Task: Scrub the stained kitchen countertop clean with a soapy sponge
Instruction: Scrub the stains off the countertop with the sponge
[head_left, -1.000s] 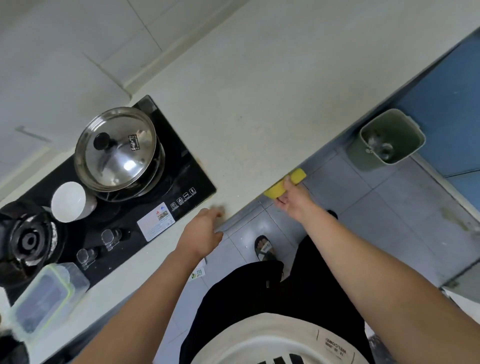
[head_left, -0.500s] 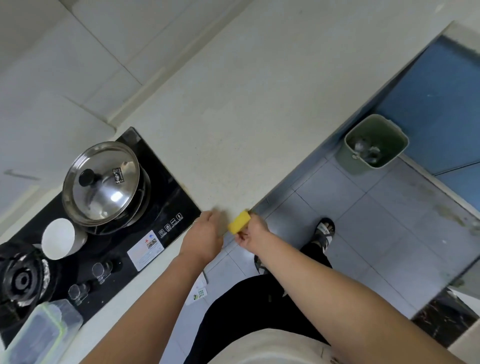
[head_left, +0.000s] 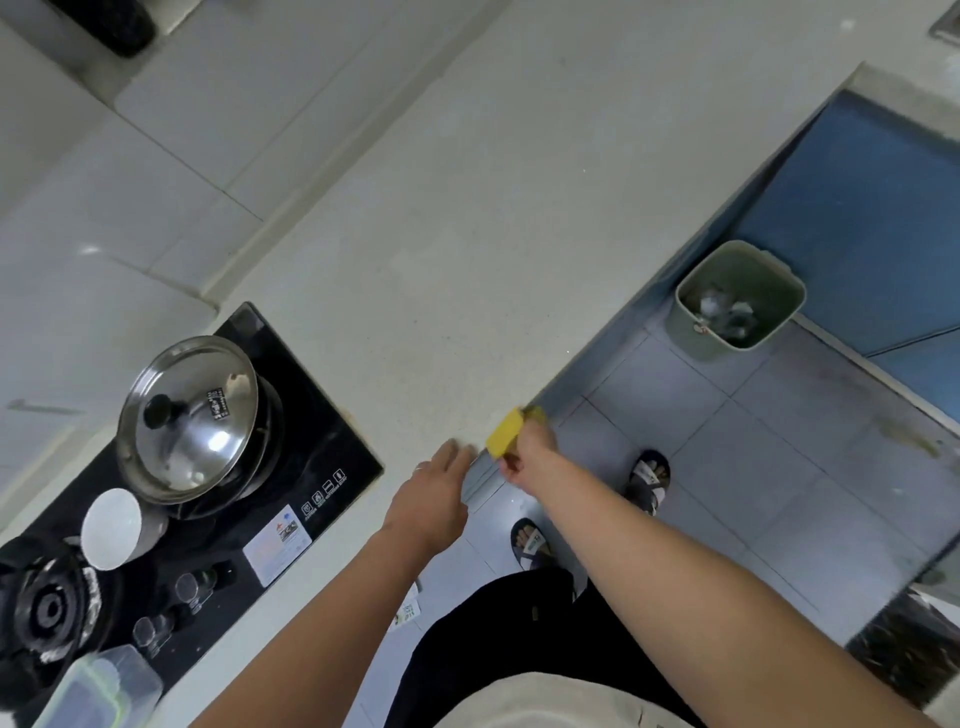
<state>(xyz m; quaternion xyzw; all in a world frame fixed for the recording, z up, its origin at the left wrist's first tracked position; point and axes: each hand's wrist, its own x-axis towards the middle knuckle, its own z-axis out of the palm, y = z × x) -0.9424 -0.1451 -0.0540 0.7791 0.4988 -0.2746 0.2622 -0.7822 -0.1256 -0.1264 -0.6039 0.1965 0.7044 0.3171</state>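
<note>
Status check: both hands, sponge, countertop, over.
Left hand open, on the pale speckled countertop near its front edge. Right hand grips the yellow rectangular sponge at that edge. Black glass hob with lidded steel pot sits left, apart.

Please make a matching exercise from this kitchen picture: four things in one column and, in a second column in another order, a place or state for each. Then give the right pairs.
Things
1. sponge
2. pot lid
3. bin
4. bowl

Places or states
A. green, stands on the tiled floor
B. yellow, held by the right hand at the front edge of the countertop
C. white, on the black stove
D. shiny steel, with a black knob

Right pairs: 1-B, 2-D, 3-A, 4-C
</note>
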